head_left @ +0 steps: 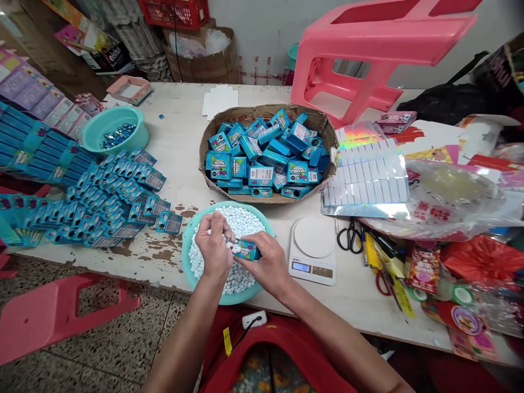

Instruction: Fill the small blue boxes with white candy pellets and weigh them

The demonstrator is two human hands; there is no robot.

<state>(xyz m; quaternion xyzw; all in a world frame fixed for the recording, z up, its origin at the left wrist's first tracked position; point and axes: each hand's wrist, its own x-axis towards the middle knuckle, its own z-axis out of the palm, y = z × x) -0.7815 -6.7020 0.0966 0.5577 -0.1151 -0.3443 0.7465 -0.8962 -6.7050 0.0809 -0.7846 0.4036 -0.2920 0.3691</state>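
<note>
A turquoise basin (187, 262) full of small white candies (241, 281) stands at the table's front edge. Over it, my left hand (215, 245) is closed around some white candies, a few of them showing between its fingers. My right hand (268, 259) grips a small blue box (248, 250) by its sides. The box lies tilted, its left end against the candies at my left fingers. Behind the basin sits a cut-down cardboard box (204, 158) heaped with similar blue boxes (262, 155).
A white scale (313, 251) stands right of the basin, with black scissors (350, 238) beyond. Many flat blue boxes (106, 202) and a turquoise bowl (141, 134) of shiny blue pieces are at left. A pink stool (368, 41) rests at the back right.
</note>
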